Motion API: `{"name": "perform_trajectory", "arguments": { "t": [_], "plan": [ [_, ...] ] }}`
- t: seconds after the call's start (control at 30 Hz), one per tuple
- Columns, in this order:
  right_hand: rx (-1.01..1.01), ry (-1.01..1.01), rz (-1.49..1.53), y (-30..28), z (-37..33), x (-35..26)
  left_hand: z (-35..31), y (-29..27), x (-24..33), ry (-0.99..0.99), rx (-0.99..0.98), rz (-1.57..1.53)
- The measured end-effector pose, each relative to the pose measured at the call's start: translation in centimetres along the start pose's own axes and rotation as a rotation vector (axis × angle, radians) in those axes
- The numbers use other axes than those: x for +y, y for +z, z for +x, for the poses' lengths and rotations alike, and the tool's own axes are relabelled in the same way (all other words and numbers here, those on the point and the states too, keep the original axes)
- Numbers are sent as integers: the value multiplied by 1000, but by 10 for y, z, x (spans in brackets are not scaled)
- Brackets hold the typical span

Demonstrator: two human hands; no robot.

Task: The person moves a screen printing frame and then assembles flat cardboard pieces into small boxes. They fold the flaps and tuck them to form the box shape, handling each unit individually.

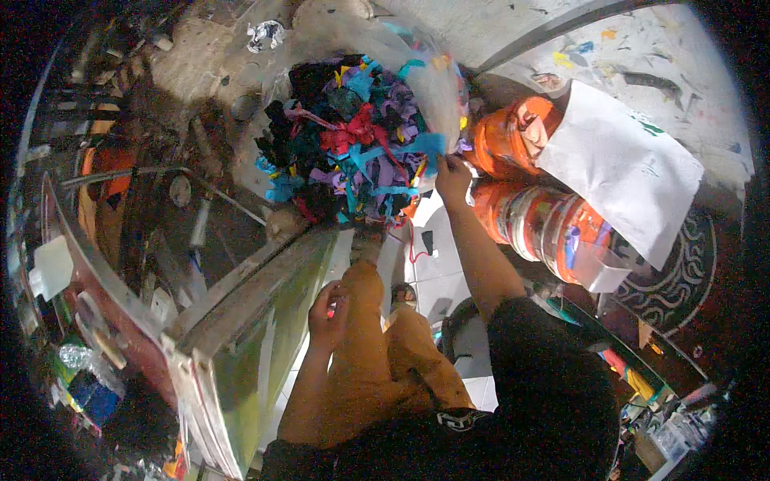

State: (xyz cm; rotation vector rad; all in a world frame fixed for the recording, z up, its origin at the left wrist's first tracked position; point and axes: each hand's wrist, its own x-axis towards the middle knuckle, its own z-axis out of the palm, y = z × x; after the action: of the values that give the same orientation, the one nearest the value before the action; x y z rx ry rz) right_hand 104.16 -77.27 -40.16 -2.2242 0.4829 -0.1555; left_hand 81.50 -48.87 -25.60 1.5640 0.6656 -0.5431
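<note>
A large clear plastic bag (441, 96) stands in front of me, full of fabric scraps (393, 104) in black, purple, teal and red. At its right side my right hand (454, 181) is closed, its fingers pinching the end of a blue fabric strip (421, 146) that lies over the scraps. My left hand (327, 317) rests by my left leg with its fingers curled. A small red spot shows between those fingers; what it belongs to is too small to tell.
Orange containers (517, 216) stand at the right, with a white sheet (622, 160) over them. On the left a wooden frame (249, 280) runs beside my leg, with clutter beyond it. A red cord (415, 250) hangs above the tiled floor (441, 293).
</note>
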Motion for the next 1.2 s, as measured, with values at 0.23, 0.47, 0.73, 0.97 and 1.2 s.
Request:
{"name": "perform_trajectory", "arguments": {
  "t": [0.23, 0.47, 0.73, 0.97, 1.2],
  "plan": [
    [-613, -637, 88, -158, -147, -219, -34, 39, 122, 152, -48, -284],
    [-842, -280, 785, -297, -169, -321, -180, 48, 247, 150, -208, -744],
    [-683, 19, 1974, -414, -198, -429, -321, 83, 277, 968, -308, -671],
    [-683, -136, 1838, -430, -236, -431, -348, 115, 292, 1562, 59, 94],
    [-523, 127, 1784, -451, -265, -431, -351, 119, 305, 1517, 160, -23]
  ]
}}
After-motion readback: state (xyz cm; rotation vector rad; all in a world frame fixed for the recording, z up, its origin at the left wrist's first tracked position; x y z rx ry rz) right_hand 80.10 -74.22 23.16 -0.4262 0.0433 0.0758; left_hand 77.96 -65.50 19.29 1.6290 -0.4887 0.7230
